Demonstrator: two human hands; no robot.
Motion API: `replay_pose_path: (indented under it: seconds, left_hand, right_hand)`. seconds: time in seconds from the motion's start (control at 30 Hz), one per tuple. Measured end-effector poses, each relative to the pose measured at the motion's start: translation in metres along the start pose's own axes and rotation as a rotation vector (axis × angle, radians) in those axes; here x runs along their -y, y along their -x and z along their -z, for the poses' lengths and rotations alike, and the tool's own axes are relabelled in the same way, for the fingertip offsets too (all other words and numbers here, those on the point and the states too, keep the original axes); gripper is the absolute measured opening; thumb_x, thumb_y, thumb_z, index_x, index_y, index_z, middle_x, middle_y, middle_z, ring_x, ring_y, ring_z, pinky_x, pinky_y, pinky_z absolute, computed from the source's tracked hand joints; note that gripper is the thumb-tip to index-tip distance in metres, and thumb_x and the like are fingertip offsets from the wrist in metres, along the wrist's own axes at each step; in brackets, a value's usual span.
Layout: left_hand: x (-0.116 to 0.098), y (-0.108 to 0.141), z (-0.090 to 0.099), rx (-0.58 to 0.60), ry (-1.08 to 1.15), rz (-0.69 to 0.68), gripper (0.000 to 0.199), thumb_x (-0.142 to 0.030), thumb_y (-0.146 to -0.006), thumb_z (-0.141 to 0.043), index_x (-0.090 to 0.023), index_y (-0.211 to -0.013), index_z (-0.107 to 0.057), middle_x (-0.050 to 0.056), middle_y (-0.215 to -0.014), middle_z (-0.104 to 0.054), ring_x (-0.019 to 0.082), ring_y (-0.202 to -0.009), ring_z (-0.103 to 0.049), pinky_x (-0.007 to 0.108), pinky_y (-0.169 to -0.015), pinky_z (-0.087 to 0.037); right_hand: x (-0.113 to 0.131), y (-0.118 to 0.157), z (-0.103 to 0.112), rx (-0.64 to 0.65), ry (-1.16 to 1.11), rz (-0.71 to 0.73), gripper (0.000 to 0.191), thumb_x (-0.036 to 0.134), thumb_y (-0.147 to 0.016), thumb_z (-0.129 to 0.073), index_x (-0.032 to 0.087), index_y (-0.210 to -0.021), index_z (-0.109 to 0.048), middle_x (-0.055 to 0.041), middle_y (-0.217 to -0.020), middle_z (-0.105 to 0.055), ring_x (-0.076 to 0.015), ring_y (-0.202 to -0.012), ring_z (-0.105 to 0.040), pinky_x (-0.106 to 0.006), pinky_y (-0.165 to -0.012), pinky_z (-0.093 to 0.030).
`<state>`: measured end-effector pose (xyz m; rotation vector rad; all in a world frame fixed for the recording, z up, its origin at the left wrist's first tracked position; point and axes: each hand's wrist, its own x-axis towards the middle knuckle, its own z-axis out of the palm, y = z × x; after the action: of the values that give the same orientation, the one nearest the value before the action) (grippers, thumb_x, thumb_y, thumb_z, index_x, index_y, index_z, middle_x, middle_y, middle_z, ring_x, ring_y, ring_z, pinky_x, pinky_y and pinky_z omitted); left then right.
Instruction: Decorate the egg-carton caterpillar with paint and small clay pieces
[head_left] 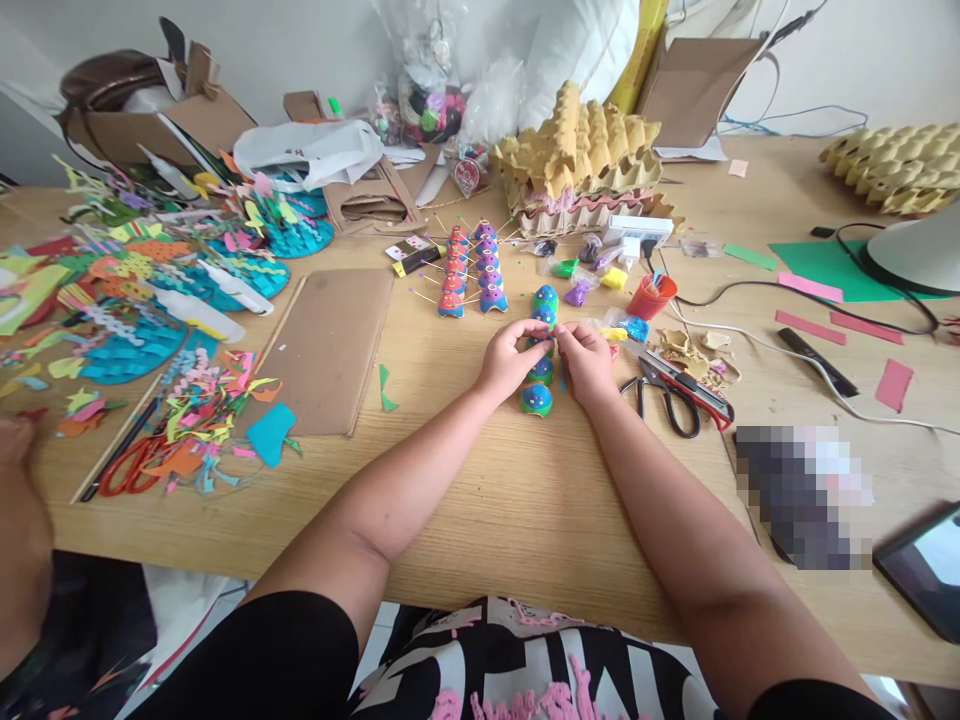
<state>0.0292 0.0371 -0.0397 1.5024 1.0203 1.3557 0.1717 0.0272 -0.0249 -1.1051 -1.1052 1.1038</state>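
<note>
A column of blue and green painted egg-carton cups [536, 400] with small dots stands in front of me, its middle part covered by my fingers. From the left, my left hand [514, 358] reaches over it with thumb and forefinger pinched together. Facing it, my right hand [586, 360] is also closed, its fingertips almost meeting the left ones. Whatever lies between the fingertips is too small or hidden to name. Beyond are a red egg-carton row [452, 280] and a purple egg-carton row [490, 270], with thin pin-like sticks poking out.
Right of my hands lie scissors [679, 412], a red utility knife [694, 392] and a red cup [651, 297]. Egg trays [585, 150] stack behind. Leftward are cardboard [337, 340], paper scraps [202, 420] and glue bottles [199, 315]. Another person's arm [22, 530] rests at far left.
</note>
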Motion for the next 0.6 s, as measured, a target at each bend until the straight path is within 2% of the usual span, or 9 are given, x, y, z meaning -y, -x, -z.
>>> replay_pose_path:
  seconds: [0.17, 0.37, 0.5, 0.6]
  left_hand:
    - [0.0003, 0.0006, 0.0014, -0.047, -0.097, -0.010, 0.013, -0.032, -0.087, -0.078, -0.023, -0.096, -0.080, 0.006, -0.105, -0.081, 0.022, -0.109, -0.072, 0.039, -0.108, -0.053]
    - [-0.0015, 0.0014, -0.0001, -0.042, 0.070, 0.047, 0.017, -0.030, -0.088, -0.075, -0.020, -0.101, -0.081, 0.007, -0.107, -0.083, 0.020, -0.103, -0.076, 0.036, -0.100, -0.059]
    - [-0.0030, 0.0014, -0.0005, -0.055, 0.087, 0.090, 0.018, -0.032, -0.088, -0.076, -0.020, -0.101, -0.082, 0.007, -0.105, -0.084, 0.020, -0.099, -0.077, 0.036, -0.097, -0.061]
    - [-0.0031, 0.0004, -0.0006, -0.061, 0.093, 0.094, 0.021, -0.036, -0.088, -0.077, -0.021, -0.102, -0.082, 0.007, -0.105, -0.085, 0.021, -0.099, -0.078, 0.036, -0.096, -0.062]
  right_hand:
    - [-0.0006, -0.0002, 0.0005, -0.005, 0.018, -0.001, 0.053, 0.073, -0.074, -0.076, 0.023, -0.073, -0.058, 0.0058, -0.061, -0.043, -0.0098, -0.057, -0.035, -0.027, -0.052, -0.029]
    - [-0.0059, -0.0013, 0.0017, -0.006, 0.022, 0.030, 0.056, 0.076, -0.075, -0.075, 0.023, -0.072, -0.059, 0.0057, -0.061, -0.044, -0.0095, -0.057, -0.034, -0.026, -0.051, -0.028]
    - [-0.0047, -0.0009, 0.0015, -0.018, 0.007, 0.033, 0.060, 0.079, -0.076, -0.073, 0.023, -0.068, -0.053, 0.0054, -0.061, -0.043, -0.0095, -0.057, -0.035, -0.026, -0.052, -0.030]
    - [-0.0021, -0.0003, 0.0006, -0.027, 0.007, 0.025, 0.059, 0.080, -0.076, -0.072, 0.023, -0.073, -0.058, 0.0050, -0.063, -0.046, -0.0102, -0.059, -0.039, -0.026, -0.053, -0.033]
